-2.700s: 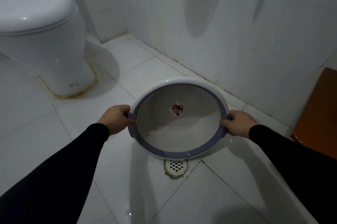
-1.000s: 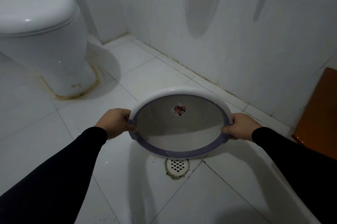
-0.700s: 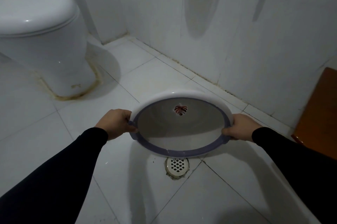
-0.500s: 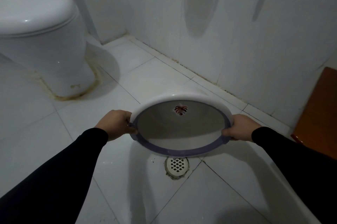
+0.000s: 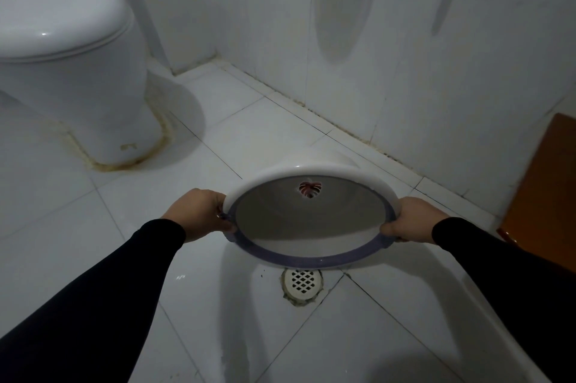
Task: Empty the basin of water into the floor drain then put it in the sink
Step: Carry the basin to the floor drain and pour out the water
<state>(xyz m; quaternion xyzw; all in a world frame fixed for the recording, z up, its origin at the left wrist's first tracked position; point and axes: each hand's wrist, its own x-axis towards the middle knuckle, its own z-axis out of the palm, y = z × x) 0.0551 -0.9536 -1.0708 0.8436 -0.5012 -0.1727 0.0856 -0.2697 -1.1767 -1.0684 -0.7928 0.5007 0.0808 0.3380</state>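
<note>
Your grip is a two-handed hold on the basin (image 5: 308,220): your left hand (image 5: 199,214) is wrapped around its left rim and your right hand (image 5: 408,222) around its right rim, each closed tight on the purple edge band. Both arms reach forward in black sleeves (image 5: 109,289).

You have the basin tipped steeply, its far white rim raised and its near purple rim dropped low, so its open mouth faces back toward you. It hangs in the air above the floor (image 5: 93,226), not touching it. On the inside you can see a small red leaf mark (image 5: 310,188) near the upper part of the bowl. Whether any water remains inside cannot be told; the interior looks grey and smooth.

The drain (image 5: 302,284), a round white grate with diamond holes, sits in the floor tiles just below the basin's low edge, with stained grout around it. A wet sheen spreads over the tiles around and in front of the drain.

To your left stands a white toilet (image 5: 71,49) with its lid down and yellowed sealant around its base, well apart from the basin. The tiled wall (image 5: 405,71) runs behind, and an orange-brown wooden panel (image 5: 542,189) shows at the right edge.
</note>
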